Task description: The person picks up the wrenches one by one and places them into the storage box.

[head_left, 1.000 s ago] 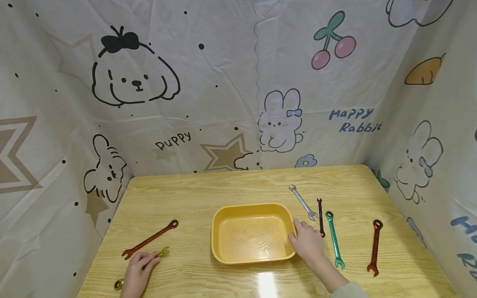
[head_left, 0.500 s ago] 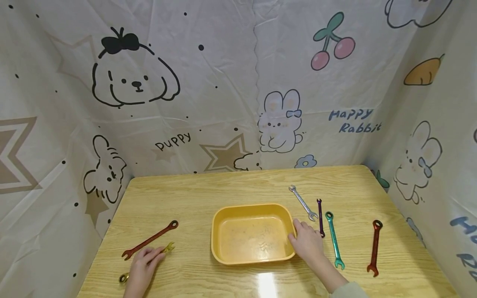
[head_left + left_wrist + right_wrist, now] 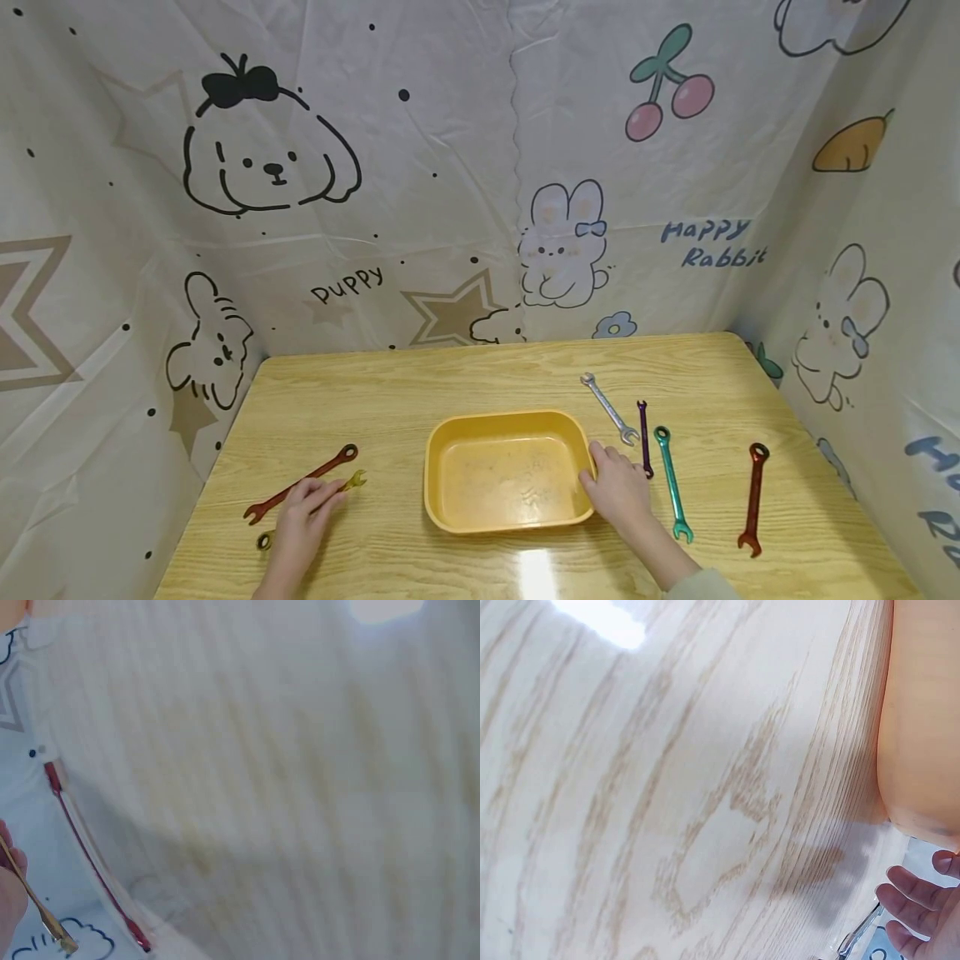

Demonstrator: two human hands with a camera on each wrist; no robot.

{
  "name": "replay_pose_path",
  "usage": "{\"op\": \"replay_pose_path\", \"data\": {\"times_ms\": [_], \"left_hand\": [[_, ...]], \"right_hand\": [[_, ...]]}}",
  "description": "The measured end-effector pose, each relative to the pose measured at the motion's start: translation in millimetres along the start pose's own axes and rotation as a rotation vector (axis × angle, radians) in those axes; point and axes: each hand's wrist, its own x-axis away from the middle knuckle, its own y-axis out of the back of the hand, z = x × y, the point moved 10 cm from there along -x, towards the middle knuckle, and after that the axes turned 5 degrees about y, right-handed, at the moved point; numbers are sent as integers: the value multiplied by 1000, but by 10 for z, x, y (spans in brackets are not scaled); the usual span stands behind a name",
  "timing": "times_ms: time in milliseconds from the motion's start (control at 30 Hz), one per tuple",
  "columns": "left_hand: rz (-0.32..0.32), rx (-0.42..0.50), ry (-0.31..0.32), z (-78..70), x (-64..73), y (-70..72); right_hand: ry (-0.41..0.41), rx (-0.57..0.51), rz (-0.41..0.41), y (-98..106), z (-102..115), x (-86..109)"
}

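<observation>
My left hand (image 3: 302, 518) pinches a small gold-yellow wrench (image 3: 354, 481) near its middle, the open end pointing forward and right and the ring end showing behind the hand. In the left wrist view the gold wrench (image 3: 46, 919) stands off the table beside the fingers. A red wrench (image 3: 300, 485) lies on the table just beyond that hand. My right hand (image 3: 621, 490) rests at the right side of a yellow plastic tub (image 3: 510, 528), thumb over the rim and fingers along the outside. The tub's inside shows nothing in it.
Right of the tub lie a silver wrench (image 3: 610, 409), a small purple wrench (image 3: 645, 439), a teal wrench (image 3: 673, 485) and another red wrench (image 3: 754, 500). Patterned cloth (image 3: 450, 167) walls in the wooden table (image 3: 390, 392) at the back and sides.
My left hand has moved forward and to the right with the gold wrench, closer to the tub. The right hand and the tub have stayed in place.
</observation>
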Motion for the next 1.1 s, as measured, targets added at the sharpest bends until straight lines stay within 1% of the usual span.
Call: {"op": "replay_pose_path", "data": {"times_ms": [333, 567, 667, 800, 1000, 1100], "left_hand": [[0, 76, -60, -280, -112, -93], [-23, 107, -149, -453, -155, -143], [-22, 115, -166, -515, -173, -170], [-11, 124, -163, -600, -201, -214], [-26, 148, -225, -770, -246, -235], [-15, 179, -227, -829, -270, -272]], "right_hand": [[6, 6, -14, 8, 6, -1], [6, 7, -12, 7, 5, -2], [8, 8, -13, 8, 7, -2], [9, 9, -15, 10, 10, -3], [7, 6, -11, 9, 9, -1], [7, 4, -12, 15, 10, -1]]}}
